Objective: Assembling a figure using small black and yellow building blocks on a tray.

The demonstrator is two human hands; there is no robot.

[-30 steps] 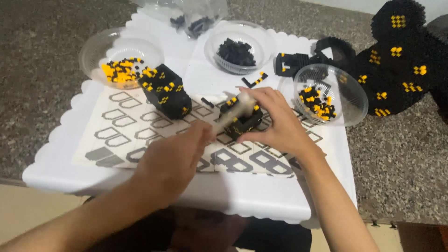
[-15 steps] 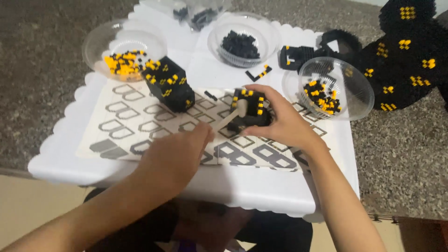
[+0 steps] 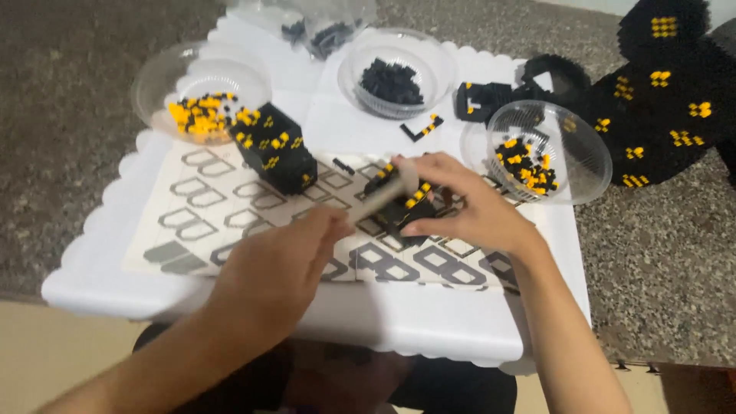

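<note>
**Small block section in hand, big figure standing by**

I'm looking down on a white scalloped tray (image 3: 100, 284) with a printed instruction sheet (image 3: 199, 222) spread over it. My right hand (image 3: 468, 207) is clamped round a small black-and-yellow block section (image 3: 410, 207), holding it just above the middle of the sheet. My left hand (image 3: 272, 264) comes in from below with a pale, stick-like tool (image 3: 387, 192) whose tip meets that section; the hand is blurred, so I can't tell how the fingers close on the tool.

As for progress, I'd judge it well along but not finished. A large black figure with yellow patches (image 3: 659, 92) stands built at the tray's right edge. A finished-looking black block with yellow dots (image 3: 276, 149) rests on the sheet, and a smaller black piece (image 3: 487, 100) lies up by the bowls. The piece in my hand looks only partly built, and loose bricks remain.

Now the containers. The left clear bowl (image 3: 161, 77) holds mostly yellow bricks. The middle clear bowl (image 3: 360, 61) holds black ones only. The right clear bowl (image 3: 583, 165) holds a black-and-yellow mix. At the top, a clear plastic bag (image 3: 307, 19) shows a few dark pieces inside.
</note>
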